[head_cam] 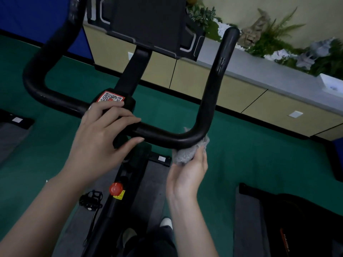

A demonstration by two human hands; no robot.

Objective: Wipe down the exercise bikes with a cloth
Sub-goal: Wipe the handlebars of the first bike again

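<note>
A black exercise bike fills the view, with its U-shaped handlebar [209, 93] in front of me and a dark console [148, 25] above it. My left hand [101, 134] rests on the middle of the handlebar beside a red QR sticker [110, 97], fingers laid over the bar and thumb under it. My right hand [189, 169] holds a bunched grey cloth [187, 153] against the underside of the bar's right bend. Part of the cloth is hidden behind the bar.
A red knob [116, 189] sits on the bike frame below, with a black pedal [91, 200] to its left. Green carpet [250, 154] covers the floor. A beige cabinet with a grey top [259, 78] and plants runs along the far wall. Another machine [297, 219] stands at lower right.
</note>
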